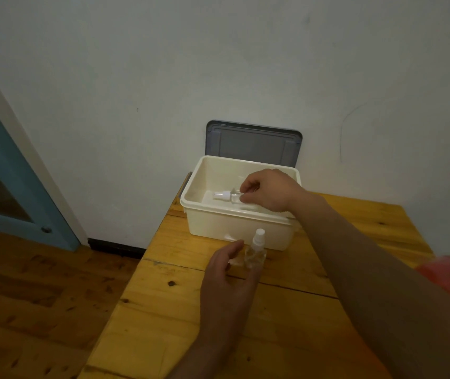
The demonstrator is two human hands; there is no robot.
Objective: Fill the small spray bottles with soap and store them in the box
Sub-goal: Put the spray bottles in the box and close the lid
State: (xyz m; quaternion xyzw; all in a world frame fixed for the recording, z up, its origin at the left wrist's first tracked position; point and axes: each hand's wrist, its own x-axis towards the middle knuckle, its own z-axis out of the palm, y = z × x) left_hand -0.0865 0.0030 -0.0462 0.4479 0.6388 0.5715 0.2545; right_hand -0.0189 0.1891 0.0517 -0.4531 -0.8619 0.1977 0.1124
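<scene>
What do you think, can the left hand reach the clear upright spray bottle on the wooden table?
Probably yes: the left hand is open right beside the spray bottle, with nothing between them.

wooden table (pixel 163 310) | cream box (pixel 218 228) at back | spray bottle (pixel 256 254) upright
</scene>
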